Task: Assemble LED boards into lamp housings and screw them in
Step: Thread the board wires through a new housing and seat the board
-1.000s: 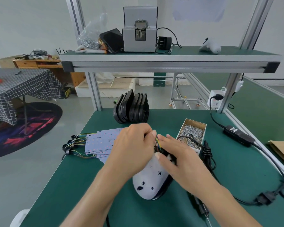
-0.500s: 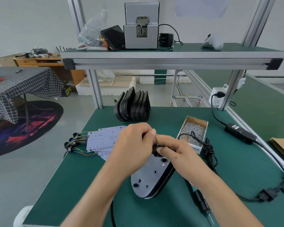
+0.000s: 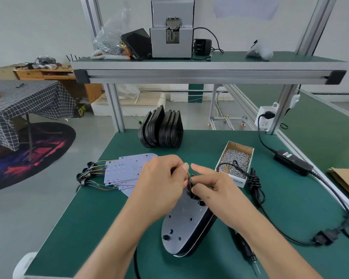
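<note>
Both my hands are bunched up over the far end of the lamp housing (image 3: 186, 224). Left hand (image 3: 159, 184) has its fingers curled in, pinching the little bundle of coloured wires (image 3: 189, 179), and the right hand (image 3: 214, 190) is pinching that same bundle from the other side with its index finger sticking out straight. The housing lies on the green surface (image 3: 290, 208) right under them, grey board face up, black shell underneath, a bit tilted. Left of my hands there's a fanned pile of LED boards (image 3: 125, 170) with their wire tails hanging off the surface edge. Behind that, a row of black housings (image 3: 161, 131) standing on edge. To the right, an open box of screws (image 3: 237, 160) with a black cable coiled against it, and an electric screwdriver (image 3: 245, 246) lying near my right forearm
</note>
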